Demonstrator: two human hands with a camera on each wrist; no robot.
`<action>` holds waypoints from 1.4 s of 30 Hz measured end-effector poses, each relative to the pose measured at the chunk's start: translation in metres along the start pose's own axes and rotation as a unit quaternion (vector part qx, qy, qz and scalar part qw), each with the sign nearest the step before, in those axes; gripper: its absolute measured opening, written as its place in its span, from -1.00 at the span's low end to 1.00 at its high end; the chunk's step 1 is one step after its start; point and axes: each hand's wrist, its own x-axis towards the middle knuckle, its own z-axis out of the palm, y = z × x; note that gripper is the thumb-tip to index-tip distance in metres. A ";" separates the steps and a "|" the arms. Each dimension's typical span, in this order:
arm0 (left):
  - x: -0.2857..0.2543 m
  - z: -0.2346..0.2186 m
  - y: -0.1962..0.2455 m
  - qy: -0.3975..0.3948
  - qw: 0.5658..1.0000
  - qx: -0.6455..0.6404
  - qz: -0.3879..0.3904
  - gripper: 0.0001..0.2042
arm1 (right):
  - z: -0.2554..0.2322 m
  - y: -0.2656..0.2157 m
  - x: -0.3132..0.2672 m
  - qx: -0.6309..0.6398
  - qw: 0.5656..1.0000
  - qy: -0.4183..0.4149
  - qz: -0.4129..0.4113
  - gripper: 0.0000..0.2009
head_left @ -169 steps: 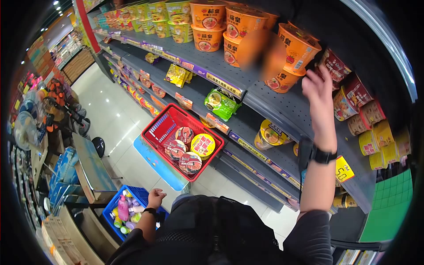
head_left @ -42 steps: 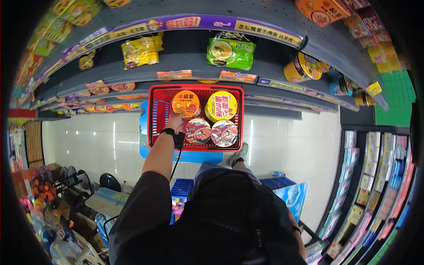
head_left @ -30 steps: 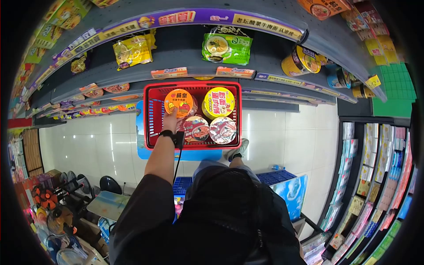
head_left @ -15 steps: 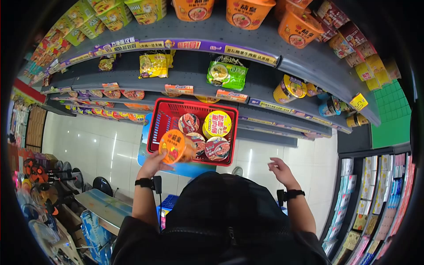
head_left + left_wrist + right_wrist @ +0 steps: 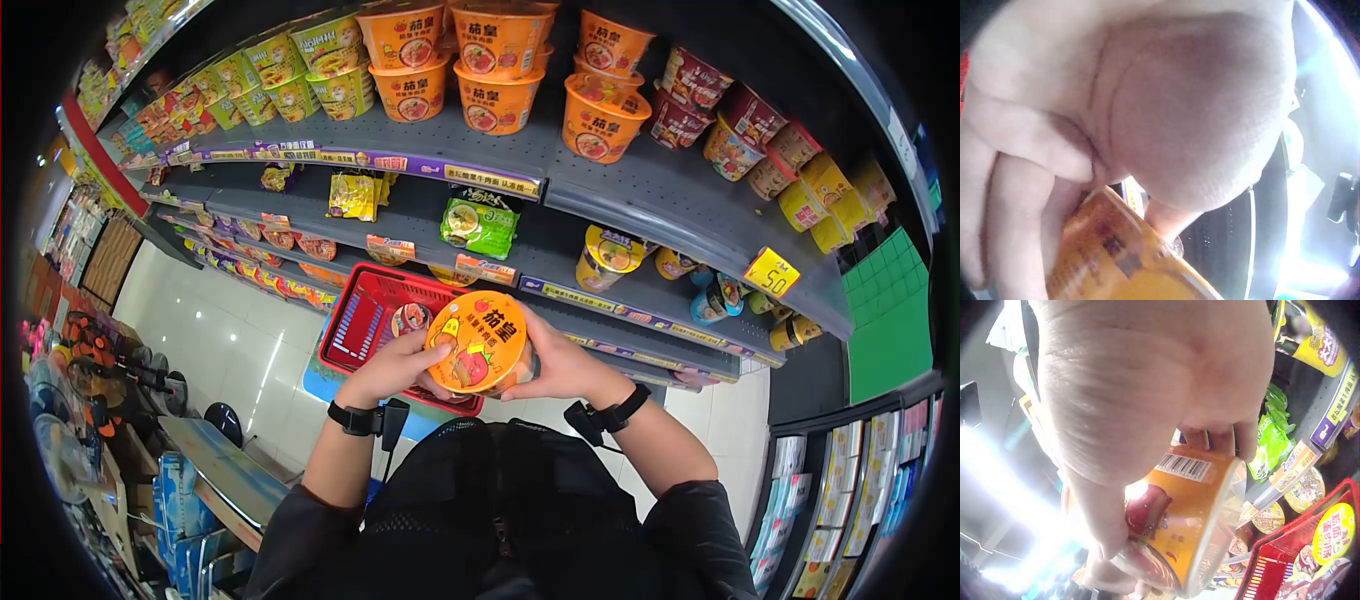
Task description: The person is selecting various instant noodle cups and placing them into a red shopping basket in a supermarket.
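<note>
An orange instant noodle cup (image 5: 478, 340) is held up in front of my chest, its printed lid facing the head camera. My left hand (image 5: 392, 368) grips its left side, thumb over the lid's edge. Around the right side curls my right hand (image 5: 565, 362). In the right wrist view, the barcode on the cup's side (image 5: 1184, 467) shows beneath my fingers. Behind and below the cup is a red shopping basket (image 5: 375, 310), partly covered by it. Inside that basket, the right wrist view shows a yellow-lidded cup (image 5: 1334, 534) and dark red cups (image 5: 1305, 559).
Stacked orange noodle cups (image 5: 495, 75) line the upper shelf, with green cups (image 5: 290, 75) to their left. Yellow packets (image 5: 355, 195), a green packet (image 5: 480, 225) and a yellow cup (image 5: 608, 258) sit below. A yellow price sign (image 5: 772, 273) hangs at right.
My right hand left the upper shelf and joins on the cup. My left hand, gripping the orange cup in the basket a second ago, has lifted it out and rightward. The head view tilts up.
</note>
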 end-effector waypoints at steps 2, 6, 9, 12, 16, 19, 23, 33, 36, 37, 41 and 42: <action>0.007 0.013 -0.002 0.016 0.998 0.018 0.065 -0.55 | -0.007 -0.002 -0.010 0.056 0.997 0.046 0.008 0.05; -0.006 0.035 0.001 0.040 0.994 -0.045 0.095 -0.36 | -0.045 0.000 -0.029 0.224 0.970 0.090 0.012 0.10; -0.009 0.038 -0.044 0.141 0.985 -0.062 0.079 -0.34 | -0.095 -0.009 -0.024 0.258 0.951 0.165 -0.033 0.11; -0.027 0.047 -0.091 0.204 0.972 -0.106 0.043 -0.35 | -0.148 -0.018 -0.005 0.256 0.928 0.262 -0.065 0.01; -0.068 0.066 -0.147 0.275 0.943 -0.188 0.018 -0.37 | -0.208 -0.005 0.029 0.150 0.922 0.325 -0.145 -0.15; -0.095 0.077 -0.185 0.336 0.914 -0.227 0.007 -0.38 | -0.252 0.004 0.063 0.129 0.922 0.347 -0.113 -0.21; -0.120 0.099 -0.204 0.396 0.883 -0.252 -0.016 -0.42 | -0.279 0.030 0.089 0.011 0.935 0.347 -0.070 -0.20; -0.126 0.123 -0.212 0.420 0.874 -0.245 -0.021 -0.43 | -0.278 0.048 0.097 0.108 0.946 0.299 -0.068 -0.19; -0.123 0.117 -0.217 0.392 0.886 -0.245 -0.028 -0.42 | -0.271 0.050 0.091 0.037 0.950 0.306 -0.046 0.02; -0.121 0.113 -0.220 0.378 0.892 -0.246 -0.016 -0.43 | -0.266 0.053 0.087 0.033 0.947 0.319 -0.011 0.12; -0.109 0.106 -0.200 0.354 0.910 -0.216 -0.024 -0.45 | -0.236 0.053 0.054 -0.079 0.913 0.397 -0.044 -0.02; -0.103 0.101 -0.197 0.346 0.915 -0.201 -0.039 -0.44 | -0.218 0.040 0.036 -0.058 0.910 0.406 -0.061 -0.09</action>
